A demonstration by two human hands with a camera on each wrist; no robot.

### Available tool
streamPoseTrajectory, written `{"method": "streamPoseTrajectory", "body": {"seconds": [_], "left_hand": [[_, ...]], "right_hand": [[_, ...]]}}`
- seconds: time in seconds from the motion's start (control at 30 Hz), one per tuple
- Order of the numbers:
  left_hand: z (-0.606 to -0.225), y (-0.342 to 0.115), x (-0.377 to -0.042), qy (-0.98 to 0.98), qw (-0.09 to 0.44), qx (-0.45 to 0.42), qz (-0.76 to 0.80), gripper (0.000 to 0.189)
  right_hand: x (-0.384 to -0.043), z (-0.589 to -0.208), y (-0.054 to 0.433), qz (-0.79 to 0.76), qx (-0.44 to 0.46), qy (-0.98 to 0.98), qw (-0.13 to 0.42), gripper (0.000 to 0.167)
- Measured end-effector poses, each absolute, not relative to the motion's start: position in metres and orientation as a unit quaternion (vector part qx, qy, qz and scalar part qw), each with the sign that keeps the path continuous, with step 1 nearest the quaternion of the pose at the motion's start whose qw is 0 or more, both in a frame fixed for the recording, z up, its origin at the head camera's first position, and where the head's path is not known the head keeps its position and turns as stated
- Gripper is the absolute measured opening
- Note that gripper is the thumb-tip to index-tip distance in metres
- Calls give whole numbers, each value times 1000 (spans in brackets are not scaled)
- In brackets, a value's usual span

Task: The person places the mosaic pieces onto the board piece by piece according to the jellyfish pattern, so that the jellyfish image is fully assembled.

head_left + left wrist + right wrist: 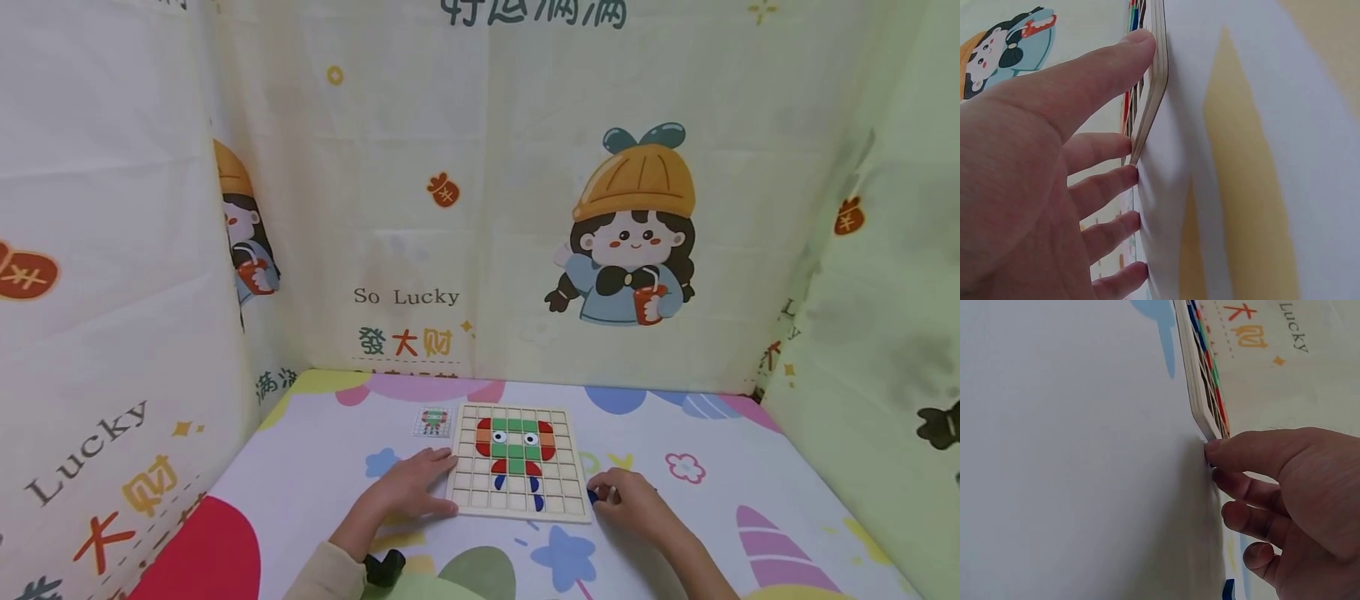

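A wooden grid board (pixel 553 492) lies on the table, with red, green, orange and dark blue tiles and two eye tiles set in it as a figure. My left hand (pixel 415 486) touches the board's left side, thumb at the near corner; the left wrist view shows its fingers (pixel 1107 187) extended along the edge. Beside the right edge, my right hand (pixel 630 502) pinches a small dark blue tile (pixel 592 496) between thumb and index finger. The right wrist view shows this tile mostly hidden by the fingertips (pixel 1215 449).
A small pattern card (pixel 432 422) with a similar figure lies left of the board. Another blue piece (pixel 1229 590) shows at the bottom of the right wrist view. A black object (pixel 386 568) sits by the left sleeve. Printed cloth walls (pixel 405 250) surround the patterned tabletop.
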State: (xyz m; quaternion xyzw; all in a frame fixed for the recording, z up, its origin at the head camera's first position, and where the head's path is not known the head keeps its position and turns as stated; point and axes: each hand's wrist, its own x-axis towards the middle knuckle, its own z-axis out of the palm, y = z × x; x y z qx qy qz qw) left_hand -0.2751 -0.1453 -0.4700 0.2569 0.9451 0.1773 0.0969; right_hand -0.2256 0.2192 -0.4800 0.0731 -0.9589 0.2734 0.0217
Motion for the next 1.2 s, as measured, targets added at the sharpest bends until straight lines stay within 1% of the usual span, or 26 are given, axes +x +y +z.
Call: {"method": "streamPoseTrajectory", "body": {"seconds": [0.17,0.33,0.5,0.57,0.83,1.2], "left_hand": [[-470,-144,-273,946,95,256,176,80],[-469,-144,-273,945,91,262,173,79],[-467,-142,-273,945,95,259,174,79],[-466,-141,-272,945,98,258,175,79],[-465,-137,-273,946,97,258,173,79],[-468,-142,-271,949,93,246,177,80]], "right_hand": [[-225,-482,218,268,63,-961,29,19],[-224,-482,219,262,56,-962,61,19],[-227,-481,220,270,96,-954,87,18],[-230,-480,215,271,110,-953,84,18],[-244,-479,179,274,97,-956,34,15],[-258,-483,134,242,171,-954,37,15]]}}
